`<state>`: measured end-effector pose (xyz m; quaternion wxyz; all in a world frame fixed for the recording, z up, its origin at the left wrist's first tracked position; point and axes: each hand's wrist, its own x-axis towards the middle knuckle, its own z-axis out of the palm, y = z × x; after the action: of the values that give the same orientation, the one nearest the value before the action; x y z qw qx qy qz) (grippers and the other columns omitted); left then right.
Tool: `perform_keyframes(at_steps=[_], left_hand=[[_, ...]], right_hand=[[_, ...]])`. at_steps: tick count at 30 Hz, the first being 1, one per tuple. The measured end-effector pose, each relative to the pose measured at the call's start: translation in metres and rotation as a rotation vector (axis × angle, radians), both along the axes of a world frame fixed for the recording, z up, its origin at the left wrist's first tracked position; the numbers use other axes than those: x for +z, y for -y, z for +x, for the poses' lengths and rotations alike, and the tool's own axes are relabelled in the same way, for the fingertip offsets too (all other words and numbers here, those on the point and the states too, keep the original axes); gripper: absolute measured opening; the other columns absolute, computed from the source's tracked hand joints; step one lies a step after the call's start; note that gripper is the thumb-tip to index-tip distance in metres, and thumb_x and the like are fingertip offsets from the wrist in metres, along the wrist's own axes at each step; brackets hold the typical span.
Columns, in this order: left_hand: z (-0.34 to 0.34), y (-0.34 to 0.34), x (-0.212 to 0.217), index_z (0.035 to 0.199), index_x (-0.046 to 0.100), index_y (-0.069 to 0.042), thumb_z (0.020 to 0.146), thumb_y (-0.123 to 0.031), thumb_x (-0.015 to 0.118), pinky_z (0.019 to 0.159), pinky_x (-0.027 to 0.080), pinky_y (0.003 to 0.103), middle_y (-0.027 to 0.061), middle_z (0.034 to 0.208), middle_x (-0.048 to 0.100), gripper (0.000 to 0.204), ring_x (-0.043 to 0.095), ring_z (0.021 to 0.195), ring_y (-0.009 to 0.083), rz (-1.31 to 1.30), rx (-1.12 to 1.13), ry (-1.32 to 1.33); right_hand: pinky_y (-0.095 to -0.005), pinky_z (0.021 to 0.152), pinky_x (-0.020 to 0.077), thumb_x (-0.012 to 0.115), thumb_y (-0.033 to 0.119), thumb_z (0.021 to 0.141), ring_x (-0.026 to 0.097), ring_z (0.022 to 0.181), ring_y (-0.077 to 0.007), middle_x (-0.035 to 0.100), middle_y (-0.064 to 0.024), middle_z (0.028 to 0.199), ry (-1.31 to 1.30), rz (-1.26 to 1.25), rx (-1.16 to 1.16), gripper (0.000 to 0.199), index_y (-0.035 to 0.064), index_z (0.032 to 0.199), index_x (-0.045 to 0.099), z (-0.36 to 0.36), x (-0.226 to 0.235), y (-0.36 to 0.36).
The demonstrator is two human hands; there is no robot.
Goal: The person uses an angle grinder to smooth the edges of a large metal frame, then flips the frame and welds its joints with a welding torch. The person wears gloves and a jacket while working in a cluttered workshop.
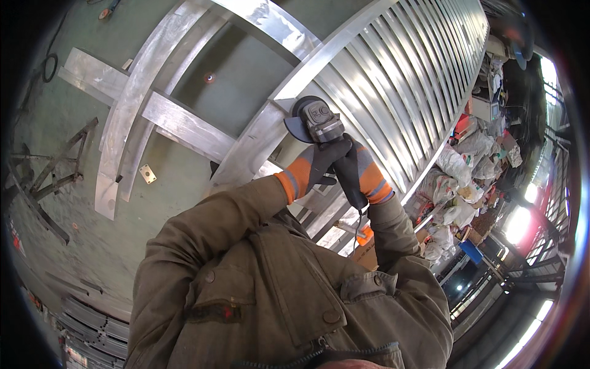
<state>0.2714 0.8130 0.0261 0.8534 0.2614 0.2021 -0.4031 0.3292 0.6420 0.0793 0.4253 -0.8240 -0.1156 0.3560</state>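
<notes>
Head view looks straight down over an olive work jacket at two gloved hands gripping an angle grinder, which sits at the middle of the frame with its disc end resting against a rail of a large metal slatted frame. The left hand, in a black glove with an orange cuff, wraps the grinder's body from the near side, its fingers curled tight around the housing; the right hand, gloved alike, closes around the rear handle, fingers pressed shut on it. Judging by this, the two-handed hold keeps the tool steady and angled down onto the rail, with the dark guard turned to the left side of the head. The frame lies flat over the green floor, propped on cross bars, probably so that the rail comes up toward working height. A small perforated plate lies on the floor beside the bars, and filled sacks are heaped beyond the frame's right edge. The disc itself is hidden under the guard and the grinder head, so its contact point cannot be made out; fingertips are lost behind the tool, a cable drops from the right hand and vanishes behind the sleeve, and the picture's rim is dark and warped.
</notes>
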Motion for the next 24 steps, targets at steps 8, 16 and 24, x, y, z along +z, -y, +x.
perform_keyframes(at_steps=[8, 16, 24], left_hand=[[0.010, 0.012, -0.021, 0.154, 0.060, -0.019, 0.098, -0.062, 0.075, 0.109, 0.056, 0.052, 0.0090, 0.153, 0.064, 0.072, 0.061, 0.139, 0.0291, -0.071, 0.052, -0.068], [0.015, 0.004, -0.018, 0.152, 0.061, -0.017, 0.099, -0.057, 0.076, 0.105, 0.059, 0.051, 0.0083, 0.148, 0.066, 0.068, 0.064, 0.135, 0.0276, -0.057, 0.108, -0.109], [0.018, 0.005, -0.017, 0.151, 0.062, -0.017, 0.099, -0.055, 0.076, 0.104, 0.059, 0.055, 0.0076, 0.147, 0.068, 0.067, 0.064, 0.136, 0.0289, -0.085, 0.107, -0.124]], right_hand=[[-0.0403, 0.090, 0.0607, 0.074, 0.021, 0.104, 0.076, 0.105, -0.0247, 0.078, -0.0184, 0.117, -0.077, -0.076, 0.096, 0.043, -0.0028, 0.137, 0.062, 0.026, -0.003, -0.003], [-0.0413, 0.096, 0.0596, 0.077, 0.025, 0.102, 0.076, 0.111, -0.0290, 0.076, -0.0188, 0.119, -0.122, -0.103, 0.155, 0.049, -0.0025, 0.139, 0.062, 0.042, -0.003, -0.011], [-0.0417, 0.094, 0.0599, 0.079, 0.027, 0.101, 0.078, 0.110, -0.0314, 0.078, -0.0187, 0.119, -0.146, -0.155, 0.147, 0.048, -0.0003, 0.138, 0.065, 0.045, 0.004, -0.016]])
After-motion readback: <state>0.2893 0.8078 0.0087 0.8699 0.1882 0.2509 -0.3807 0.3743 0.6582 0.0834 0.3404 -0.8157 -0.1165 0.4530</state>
